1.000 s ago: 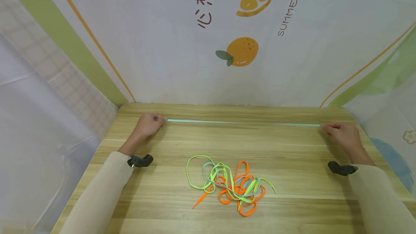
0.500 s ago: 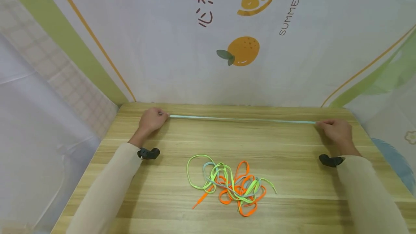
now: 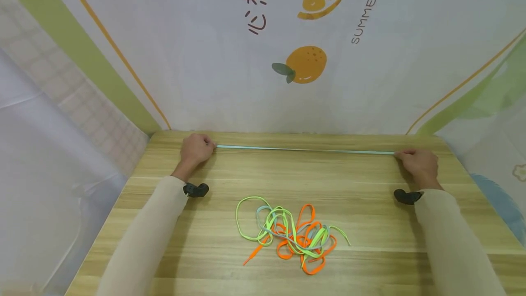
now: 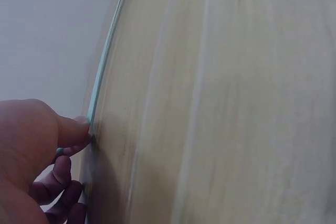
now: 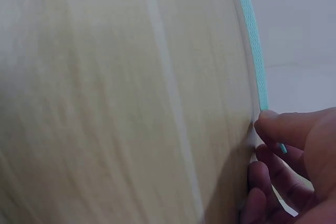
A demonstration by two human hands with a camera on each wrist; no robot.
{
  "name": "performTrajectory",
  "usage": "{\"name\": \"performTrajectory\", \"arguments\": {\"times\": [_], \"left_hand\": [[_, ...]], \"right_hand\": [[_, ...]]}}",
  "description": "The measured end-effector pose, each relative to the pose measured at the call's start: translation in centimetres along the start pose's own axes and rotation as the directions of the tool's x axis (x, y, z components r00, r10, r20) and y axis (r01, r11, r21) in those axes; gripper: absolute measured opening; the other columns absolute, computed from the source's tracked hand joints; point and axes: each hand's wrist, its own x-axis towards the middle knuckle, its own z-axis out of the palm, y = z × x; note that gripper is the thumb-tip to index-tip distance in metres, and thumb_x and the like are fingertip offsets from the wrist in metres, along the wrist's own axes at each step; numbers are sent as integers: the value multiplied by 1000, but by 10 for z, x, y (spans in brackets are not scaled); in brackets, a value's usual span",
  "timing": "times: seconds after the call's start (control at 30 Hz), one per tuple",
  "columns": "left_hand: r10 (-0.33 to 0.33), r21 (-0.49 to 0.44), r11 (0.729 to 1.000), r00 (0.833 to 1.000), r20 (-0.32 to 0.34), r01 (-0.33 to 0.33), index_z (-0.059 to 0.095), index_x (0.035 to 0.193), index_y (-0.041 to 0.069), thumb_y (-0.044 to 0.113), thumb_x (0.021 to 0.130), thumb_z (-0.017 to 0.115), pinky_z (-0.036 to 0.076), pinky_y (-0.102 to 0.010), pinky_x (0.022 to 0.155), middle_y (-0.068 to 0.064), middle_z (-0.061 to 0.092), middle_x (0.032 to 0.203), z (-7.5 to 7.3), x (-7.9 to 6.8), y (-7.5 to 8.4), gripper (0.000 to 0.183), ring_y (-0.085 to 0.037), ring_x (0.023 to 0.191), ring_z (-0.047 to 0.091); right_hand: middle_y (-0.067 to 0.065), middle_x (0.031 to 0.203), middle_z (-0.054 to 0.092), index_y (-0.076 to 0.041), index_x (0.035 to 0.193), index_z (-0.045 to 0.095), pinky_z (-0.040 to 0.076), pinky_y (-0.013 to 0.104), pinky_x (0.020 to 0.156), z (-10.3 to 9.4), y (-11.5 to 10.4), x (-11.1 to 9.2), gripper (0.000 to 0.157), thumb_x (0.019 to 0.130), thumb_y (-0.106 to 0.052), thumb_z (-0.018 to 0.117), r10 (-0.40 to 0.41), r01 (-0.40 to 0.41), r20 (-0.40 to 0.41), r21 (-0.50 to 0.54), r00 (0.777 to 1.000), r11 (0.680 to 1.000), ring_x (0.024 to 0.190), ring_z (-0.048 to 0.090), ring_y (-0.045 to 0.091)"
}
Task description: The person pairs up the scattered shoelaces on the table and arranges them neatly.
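A white cloth printed with oranges, lettering and green bands [image 3: 218, 81] fills the view beyond the table, with a broad green band toward 10 o'clock. Below it spreads a pale wood-grain tabletop [image 3: 213, 259]. Two cream-coloured long sleeves [image 3: 145, 236] reach across it, from 7 o'clock and from 5 o'clock.

A straight, flat mint-green woven lace [image 5: 255, 45] stretches near the far edge, running from 10 o'clock across 12 to 2 o'clock; whether it touches the wood I cannot tell. Just below the table's middle, toward 6 o'clock, lies a loose tangle of lime-green, orange and grey-blue laces [image 3: 291, 239], well apart from the stretched one.

The left hand [image 3: 197, 148], at 10 o'clock, pinches one end of the lace between thumb and forefinger, the other fingers loosely curled beneath. The right hand [image 3: 419, 162], at 2 o'clock, pinches the opposite end likewise, thumb against forefinger, its remaining fingers curled. A black curved device [image 3: 196, 190] sits at the left wrist, and a matching black device [image 3: 407, 196] at the right. Smallest, a short mint-green tip [image 5: 283, 148] pokes out past the right thumb.
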Motion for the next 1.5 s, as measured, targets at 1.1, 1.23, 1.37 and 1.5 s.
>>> {"name": "performTrajectory", "arguments": {"times": [1.1, 1.23, 1.37, 1.5], "left_hand": [[53, 30, 998, 998, 15, -54, 79, 103, 5, 28, 104, 70, 50, -56, 96, -17, 77, 108, 4, -7, 14, 25, -45, 105, 64], [66, 55, 996, 998, 19, -66, 78, 105, 3, 26, 105, 69, 45, -58, 109, -17, 77, 108, 3, -7, 16, 25, -43, 106, 67], [54, 51, 997, 998, 26, -55, 78, 107, 3, 27, 105, 69, 50, -57, 103, -18, 77, 111, 2, -7, 16, 26, -44, 109, 67], [19, 34, 999, 999, 29, -20, 78, 110, 5, 29, 105, 69, 57, -47, 77, -17, 76, 113, 0, -8, 12, 27, -41, 105, 68]], "right_hand": [[33, 132, 67, 5, 125, 72, 37, 72, 107, 1, -7, -8, 44, 110, -35, 66, -63, 63, 77, -7, 995, 998, 126, 49, 61], [31, 129, 69, 4, 123, 73, 36, 73, 107, -1, -8, -8, 42, 110, -35, 67, -94, 95, 80, -14, 992, 995, 125, 51, 60], [30, 125, 71, 4, 122, 74, 41, 68, 101, 0, -7, -8, 39, 109, -33, 69, -128, 129, 65, -14, 990, 992, 119, 58, 56], [31, 122, 72, 7, 124, 72, 44, 64, 98, 2, -5, -8, 40, 108, -30, 70, -169, 169, 58, 5, 984, 986, 115, 62, 53]]}}
